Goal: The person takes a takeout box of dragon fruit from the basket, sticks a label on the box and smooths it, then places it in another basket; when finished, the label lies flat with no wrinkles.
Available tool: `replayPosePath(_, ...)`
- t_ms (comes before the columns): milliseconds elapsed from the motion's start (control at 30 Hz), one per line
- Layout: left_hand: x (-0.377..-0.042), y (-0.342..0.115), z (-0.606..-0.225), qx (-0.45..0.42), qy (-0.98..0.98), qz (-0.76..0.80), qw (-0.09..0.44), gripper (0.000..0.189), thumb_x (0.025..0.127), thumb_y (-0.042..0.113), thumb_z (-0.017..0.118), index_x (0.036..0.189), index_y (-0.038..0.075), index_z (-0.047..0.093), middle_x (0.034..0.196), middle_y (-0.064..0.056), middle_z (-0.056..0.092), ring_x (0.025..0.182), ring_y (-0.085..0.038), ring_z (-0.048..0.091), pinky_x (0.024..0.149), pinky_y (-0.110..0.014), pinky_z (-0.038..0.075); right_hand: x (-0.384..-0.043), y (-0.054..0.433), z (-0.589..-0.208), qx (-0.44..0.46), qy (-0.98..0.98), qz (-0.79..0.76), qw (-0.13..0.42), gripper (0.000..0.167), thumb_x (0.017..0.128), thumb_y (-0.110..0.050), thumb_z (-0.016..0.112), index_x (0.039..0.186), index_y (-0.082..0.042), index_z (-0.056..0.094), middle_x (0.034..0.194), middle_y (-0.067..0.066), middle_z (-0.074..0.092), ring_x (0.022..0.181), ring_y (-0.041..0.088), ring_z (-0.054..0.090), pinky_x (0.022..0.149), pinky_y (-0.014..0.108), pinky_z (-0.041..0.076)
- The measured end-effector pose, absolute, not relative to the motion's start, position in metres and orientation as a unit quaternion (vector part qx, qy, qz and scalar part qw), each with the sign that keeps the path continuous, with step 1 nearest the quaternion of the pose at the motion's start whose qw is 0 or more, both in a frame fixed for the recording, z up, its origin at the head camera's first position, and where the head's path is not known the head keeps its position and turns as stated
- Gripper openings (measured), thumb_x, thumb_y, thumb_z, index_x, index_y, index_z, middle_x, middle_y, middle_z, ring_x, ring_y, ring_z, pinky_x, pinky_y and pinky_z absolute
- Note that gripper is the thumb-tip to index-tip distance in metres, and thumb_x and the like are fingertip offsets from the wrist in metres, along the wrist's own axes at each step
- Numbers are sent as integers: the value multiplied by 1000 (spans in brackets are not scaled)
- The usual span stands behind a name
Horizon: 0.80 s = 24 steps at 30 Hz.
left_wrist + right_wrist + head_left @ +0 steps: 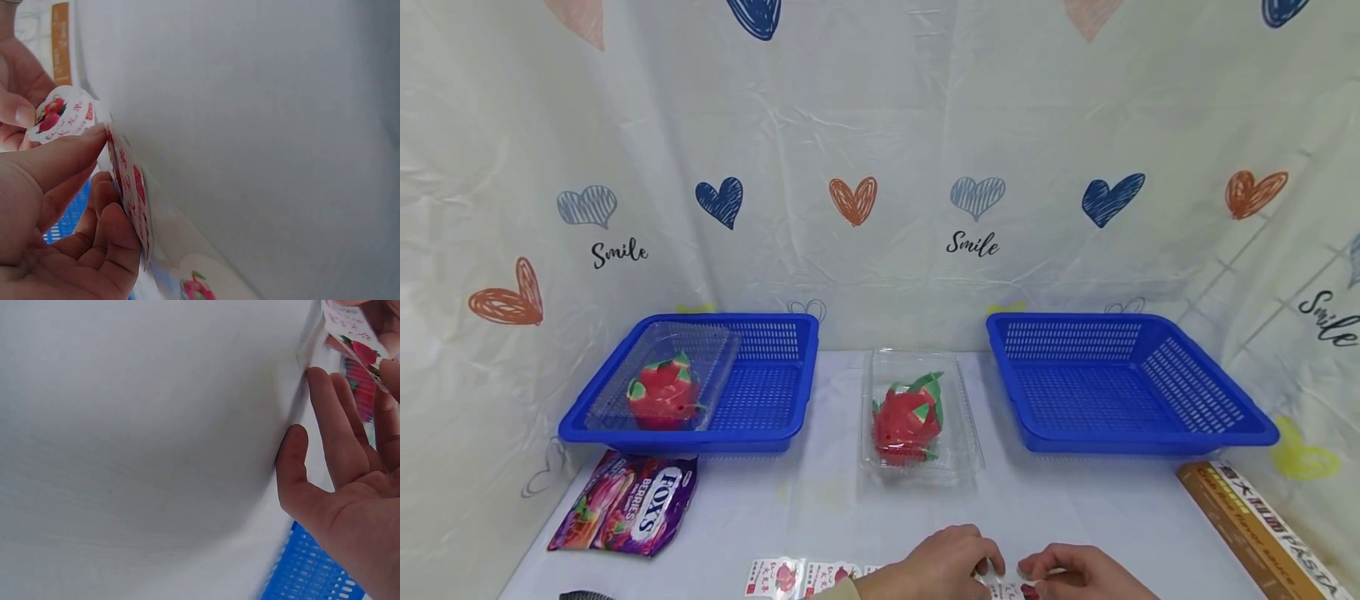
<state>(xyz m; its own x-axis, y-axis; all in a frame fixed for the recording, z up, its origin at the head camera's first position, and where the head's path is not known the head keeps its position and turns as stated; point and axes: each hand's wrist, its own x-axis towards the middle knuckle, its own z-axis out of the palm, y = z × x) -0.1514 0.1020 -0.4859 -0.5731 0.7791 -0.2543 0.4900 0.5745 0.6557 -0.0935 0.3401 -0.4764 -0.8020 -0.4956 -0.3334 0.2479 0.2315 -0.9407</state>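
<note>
My left hand (946,565) pinches a strip of stickers (775,577), fingers nearly closed; my right hand (1086,572) grips a fruit sticker (67,114) by its edge, between my hands, nearer me than the clear box (958,446) on the desk (827,508).

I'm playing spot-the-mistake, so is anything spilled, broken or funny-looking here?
Nothing really stands out. The Fox's bag lies at a slant but shows no tear. The lifted label is pinched in the right grip, so that seems normal. No spill shows.
</note>
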Motion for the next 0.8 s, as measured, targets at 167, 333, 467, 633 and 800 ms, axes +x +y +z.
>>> replayPosePath(167,-153,101,-487,394,845,252,260,19,87,15,75,103,23,73,79,15,50,72,3,44,66,-13,40,-94,342,-476,-48,720,-620,309,18,99,-13,53,100,5,58,118,19,64,98,26,65,77,33,56)
replayPosePath(333,-153,98,-488,414,839,252,247,17,86,13,75,101,20,74,78,14,49,71,4,43,65,-12,39,-95,342,-474,-35,722,-616,312,19,99,-14,54,103,5,59,114,15,65,97,26,64,78,35,56)
replayPosePath(467,-155,96,-489,411,835,266,253,17,86,12,74,102,19,73,78,15,50,71,5,44,66,-12,40,-96,339,-471,-33,735,-603,309,21,99,-16,55,104,4,60,107,12,66,95,25,63,76,32,55)
replayPosePath(633,-155,93,-490,424,828,280,237,19,85,9,73,102,17,73,77,16,49,71,7,44,67,-10,40,-99,337,-467,-73,754,-587,286,20,100,-15,54,102,4,59,99,10,65,88,19,62,70,25,49)
replayPosePath(800,-157,89,-485,404,827,310,238,16,89,9,71,103,16,73,76,16,51,70,6,46,67,-11,42,-107,338,-458,-152,761,-578,250,20,103,-10,47,105,8,56,95,4,63,83,10,59,71,22,46)
